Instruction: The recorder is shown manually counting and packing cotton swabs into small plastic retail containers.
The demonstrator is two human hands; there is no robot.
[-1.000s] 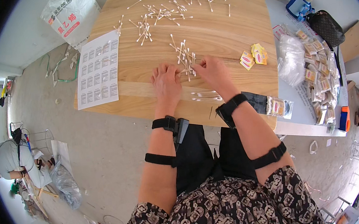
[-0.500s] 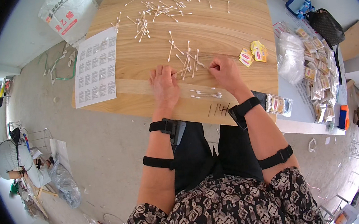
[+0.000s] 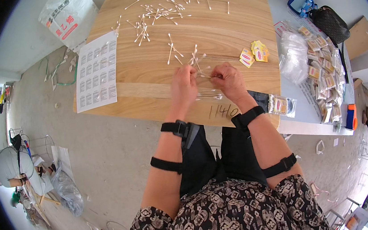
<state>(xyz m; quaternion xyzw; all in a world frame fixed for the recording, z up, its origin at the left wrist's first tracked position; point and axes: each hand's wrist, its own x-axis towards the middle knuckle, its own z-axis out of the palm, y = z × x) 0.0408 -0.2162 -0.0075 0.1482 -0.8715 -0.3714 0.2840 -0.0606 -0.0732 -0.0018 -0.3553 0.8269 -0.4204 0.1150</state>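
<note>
Several white cotton swabs [image 3: 194, 61] lie in a loose cluster at my fingertips on the wooden table [image 3: 154, 89]. My left hand [image 3: 184, 87] is closed, its fingertips pinching at the near left side of this cluster. Facing it, my right hand [image 3: 230, 82] is curled in a pinch on the end of a cotton swab [image 3: 205, 75] that spans the gap between the hands. Just nearer to me, a small row of swabs [image 3: 209, 96] lies side by side, partly covered by my hands. A few crossed swabs [image 3: 171, 49] rest a little farther off.
Many scattered swabs [image 3: 159, 12] cover the far part of the table. A printed sheet [image 3: 96, 72] lies at the left edge, small yellow cards [image 3: 259, 52] at the right. A filled swab pack [image 3: 278, 105] sits at the near right corner, beside a side table with heaped packs [image 3: 322, 69].
My left hand has moved right and lifted slightly toward the swab cluster. My right hand has come a little left and nearer to me, so the hands are closer together.
</note>
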